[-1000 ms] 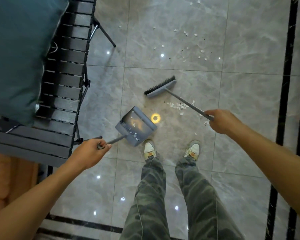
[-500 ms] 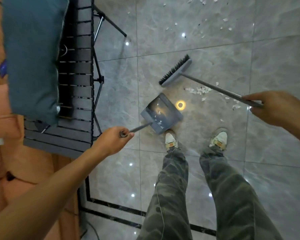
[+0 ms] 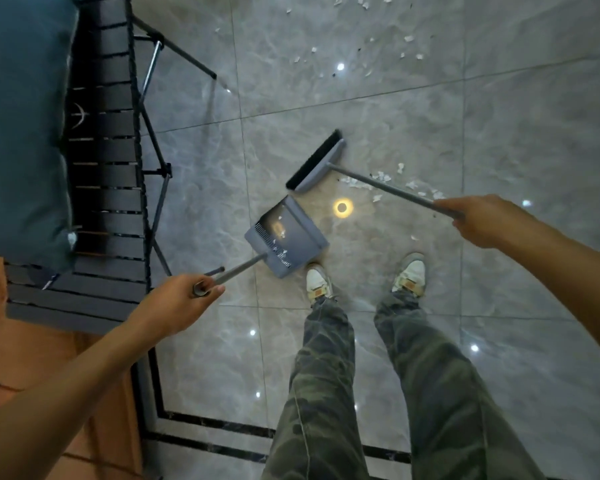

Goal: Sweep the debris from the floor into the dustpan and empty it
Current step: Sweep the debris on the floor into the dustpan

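My left hand (image 3: 177,306) grips the long handle of a grey dustpan (image 3: 286,237), which sits on the grey tiled floor just ahead of my left shoe. A few white scraps lie inside the pan. My right hand (image 3: 482,220) grips the handle of a grey broom, whose black-bristled head (image 3: 316,164) stands just beyond the dustpan's mouth. A small pile of white debris (image 3: 381,180) lies under the broom handle, to the right of the broom head. More white debris (image 3: 364,50) is scattered farther away at the top.
A black slatted folding table (image 3: 108,174) with thin metal legs stands at the left, with a teal cushion (image 3: 18,126) over it. An orange seat (image 3: 94,427) is at the lower left. My shoes (image 3: 409,275) and camouflage trousers fill the lower centre. Dark border strips cross the floor below.
The view has swung a little. The broom head has drawn nearer to the dustpan's mouth, and both hands keep their grips on the handles.
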Demonstrator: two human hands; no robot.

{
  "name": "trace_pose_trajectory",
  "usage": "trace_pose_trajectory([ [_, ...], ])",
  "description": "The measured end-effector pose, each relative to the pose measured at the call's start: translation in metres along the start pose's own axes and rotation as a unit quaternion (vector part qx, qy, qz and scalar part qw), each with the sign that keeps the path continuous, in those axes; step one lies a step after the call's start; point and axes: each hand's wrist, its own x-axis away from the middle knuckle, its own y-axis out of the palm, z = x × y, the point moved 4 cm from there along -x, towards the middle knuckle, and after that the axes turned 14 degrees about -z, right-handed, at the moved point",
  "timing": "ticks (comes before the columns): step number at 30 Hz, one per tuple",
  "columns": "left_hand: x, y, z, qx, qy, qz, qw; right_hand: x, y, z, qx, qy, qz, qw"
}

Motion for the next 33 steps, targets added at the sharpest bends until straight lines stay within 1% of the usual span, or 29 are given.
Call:
trace_pose_trajectory([
  [4,-0.003,-0.009,-0.003,-0.018,0.018,0.002,1.000,0.029,-0.007,0.060,0.047,0.071,-0.022,0.996],
  [8,-0.001,-0.013,0.018,-0.024,0.035,-0.005,0.999,0.069,-0.012,0.118,0.085,0.130,-0.031,0.987],
  [13,0.005,-0.014,0.050,-0.071,0.037,-0.021,0.997,0.113,-0.007,0.155,0.114,0.173,-0.034,0.978],
  [15,0.003,-0.014,0.061,-0.107,0.053,-0.028,0.992,0.131,-0.001,0.168,0.090,0.165,-0.036,0.981],
  [19,-0.003,-0.016,0.077,-0.155,0.070,-0.024,0.985,0.161,0.018,0.190,-0.003,0.139,-0.014,0.990],
  [22,-0.010,-0.021,0.089,-0.193,0.099,-0.015,0.976,0.177,0.051,0.189,-0.083,0.157,0.006,0.984],
  [24,-0.015,-0.024,0.096,-0.219,0.108,-0.023,0.970,0.175,0.071,0.177,-0.127,0.171,0.032,0.977],
  [26,-0.020,-0.027,0.104,-0.249,0.121,-0.026,0.961,0.167,0.093,0.155,-0.193,0.171,0.063,0.964],
  [29,-0.024,-0.028,0.113,-0.268,0.138,-0.027,0.953,0.151,0.131,0.115,-0.279,0.172,0.068,0.942],
  [31,-0.025,-0.028,0.118,-0.271,0.146,-0.033,0.951,0.143,0.155,0.090,-0.298,0.166,0.054,0.939],
  [33,-0.026,-0.029,0.122,-0.277,0.153,-0.031,0.948,0.143,0.172,0.073,-0.276,0.166,0.033,0.946],
])
